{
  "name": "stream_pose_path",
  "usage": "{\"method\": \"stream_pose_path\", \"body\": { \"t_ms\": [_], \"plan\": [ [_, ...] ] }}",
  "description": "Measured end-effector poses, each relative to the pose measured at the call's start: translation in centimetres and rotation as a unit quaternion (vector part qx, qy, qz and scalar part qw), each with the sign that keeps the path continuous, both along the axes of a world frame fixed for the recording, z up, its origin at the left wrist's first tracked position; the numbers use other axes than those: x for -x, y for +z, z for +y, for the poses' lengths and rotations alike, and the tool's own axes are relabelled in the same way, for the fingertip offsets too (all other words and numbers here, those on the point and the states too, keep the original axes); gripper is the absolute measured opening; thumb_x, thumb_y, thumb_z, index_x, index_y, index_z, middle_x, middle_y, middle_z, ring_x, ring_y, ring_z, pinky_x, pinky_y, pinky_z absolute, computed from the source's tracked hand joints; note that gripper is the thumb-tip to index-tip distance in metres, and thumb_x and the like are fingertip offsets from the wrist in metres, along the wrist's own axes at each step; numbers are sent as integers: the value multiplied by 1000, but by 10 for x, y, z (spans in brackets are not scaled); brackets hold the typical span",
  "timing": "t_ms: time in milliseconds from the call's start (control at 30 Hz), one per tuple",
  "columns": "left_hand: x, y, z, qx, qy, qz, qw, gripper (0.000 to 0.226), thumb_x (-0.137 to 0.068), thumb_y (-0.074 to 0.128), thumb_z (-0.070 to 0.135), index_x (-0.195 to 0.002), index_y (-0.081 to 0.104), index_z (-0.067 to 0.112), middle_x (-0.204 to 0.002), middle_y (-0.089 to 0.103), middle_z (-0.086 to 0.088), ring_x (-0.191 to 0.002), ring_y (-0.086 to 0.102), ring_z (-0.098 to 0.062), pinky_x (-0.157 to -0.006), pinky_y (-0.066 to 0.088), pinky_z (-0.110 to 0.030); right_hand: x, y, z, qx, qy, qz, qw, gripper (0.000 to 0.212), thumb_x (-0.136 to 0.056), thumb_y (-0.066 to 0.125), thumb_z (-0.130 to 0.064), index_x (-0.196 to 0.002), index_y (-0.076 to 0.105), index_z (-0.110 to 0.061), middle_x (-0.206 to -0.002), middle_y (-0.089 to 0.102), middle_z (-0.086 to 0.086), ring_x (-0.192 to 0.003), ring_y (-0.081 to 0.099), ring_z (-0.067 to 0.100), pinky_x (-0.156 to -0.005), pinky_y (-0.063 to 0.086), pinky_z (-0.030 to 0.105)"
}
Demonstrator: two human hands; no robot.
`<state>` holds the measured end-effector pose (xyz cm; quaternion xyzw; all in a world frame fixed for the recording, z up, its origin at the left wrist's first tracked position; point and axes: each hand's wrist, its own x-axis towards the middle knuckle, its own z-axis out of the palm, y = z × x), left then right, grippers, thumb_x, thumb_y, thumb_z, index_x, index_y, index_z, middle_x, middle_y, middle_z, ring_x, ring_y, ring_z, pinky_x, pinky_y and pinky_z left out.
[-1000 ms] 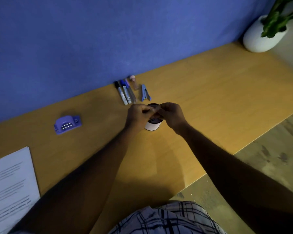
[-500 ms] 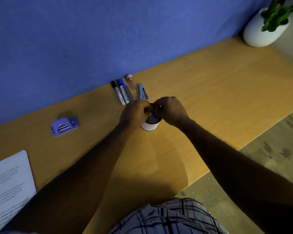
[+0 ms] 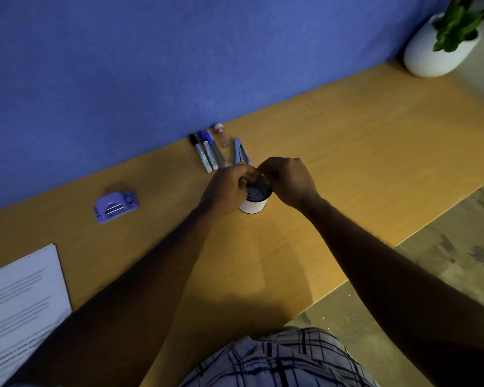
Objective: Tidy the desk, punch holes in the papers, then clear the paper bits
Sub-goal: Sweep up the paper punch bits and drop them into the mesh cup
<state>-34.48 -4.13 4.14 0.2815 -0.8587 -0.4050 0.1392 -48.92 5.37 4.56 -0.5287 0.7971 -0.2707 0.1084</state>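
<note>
A white cup (image 3: pixel 252 205) with a dark inside stands mid-desk, and pale paper bits (image 3: pixel 255 191) speckle its bottom. My left hand (image 3: pixel 227 188) and my right hand (image 3: pixel 289 178) meet just over the cup's far rim, fingers curled and fingertips pinched together. A tiny white bit shows between the fingertips. The purple hole punch (image 3: pixel 115 207) lies to the left on the desk. A stack of printed papers (image 3: pixel 20 305) sits at the near left corner.
Markers (image 3: pixel 206 153), a small pink-capped vial (image 3: pixel 222 135) and a blue stapler (image 3: pixel 240 152) lie in a row by the blue wall. A white plant pot (image 3: pixel 433 51) stands at the far right. The desk edge (image 3: pixel 375 261) runs diagonally above the floor.
Both hands have dipped slightly toward the cup's rim and stayed pinched together. The cup, punch and papers have not moved.
</note>
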Motion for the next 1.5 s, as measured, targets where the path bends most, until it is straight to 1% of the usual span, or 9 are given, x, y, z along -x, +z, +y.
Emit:
{"method": "stream_pose_path", "body": {
  "t_ms": [100,333,433,533,667,867,1000,1233,1500],
  "plan": [
    [-3,3,1,-11,16,7,1000,41,-88,49,-5,-119,66,16,-113,70,3,-104,58,-1,-79,43,-3,-3,2,1,-19,-19,15,1000,21,-81,65,-12,-101,69,-18,-90,76,4,-82,70,23,-61,57,38],
    [-12,1,1,-57,38,29,997,37,-90,57,1,-124,62,14,-118,69,-1,-111,62,-10,-90,50,-17,-4,3,0,-36,-2,-9,999,39,-77,61,-4,-112,64,-20,-101,74,6,-88,69,25,-69,59,41],
    [-20,6,1,-213,71,94,970,39,-90,52,-1,-126,60,11,-118,69,-4,-111,63,-10,-90,52,-20,-9,13,4,16,-25,-210,977,38,-82,61,7,-118,62,-7,-110,71,9,-96,67,15,-79,58,28],
    [-38,13,1,-340,103,161,921,38,-90,47,-1,-126,58,5,-117,68,-7,-110,65,-17,-81,54,-20,-20,19,10,68,-73,-470,877,38,-83,62,10,-117,60,-8,-112,70,11,-99,67,18,-78,56,27],
    [-86,9,5,-316,101,161,929,39,-89,48,12,-128,57,10,-123,65,-4,-113,63,-11,-84,51,-18,-40,13,18,74,-62,-501,860,37,-83,60,13,-114,63,-6,-113,70,15,-107,66,24,-91,54,34],
    [-178,-32,13,-242,136,77,958,44,-79,52,18,-123,60,12,-120,66,0,-115,62,-14,-95,47,-26,-97,-25,26,-19,29,-325,945,29,-84,70,-2,-113,67,-3,-108,69,3,-93,65,1,-87,53,28],
    [-242,-60,22,-90,122,-61,987,58,-79,59,29,-135,53,13,-137,56,-4,-126,52,-15,-106,42,-30,-135,-48,34,-102,123,-198,967,48,-88,70,-25,-133,56,-17,-133,60,-2,-120,57,13,-99,47,26],
    [-305,-95,38,137,74,-226,962,83,-77,45,68,-144,36,22,-157,28,-3,-144,26,-25,-111,29,-54,-185,-85,32,-199,293,60,933,84,-91,53,-54,-155,11,-20,-164,8,1,-151,2,17,-123,4,43],
    [-305,-119,70,167,69,-348,920,101,-79,26,86,-153,22,17,-161,13,-16,-147,14,-38,-111,17,-65,-216,-118,47,-242,261,154,922,102,-84,27,-81,-155,-5,-16,-162,-17,7,-148,-17,26,-118,-6,55]
  ]
}}
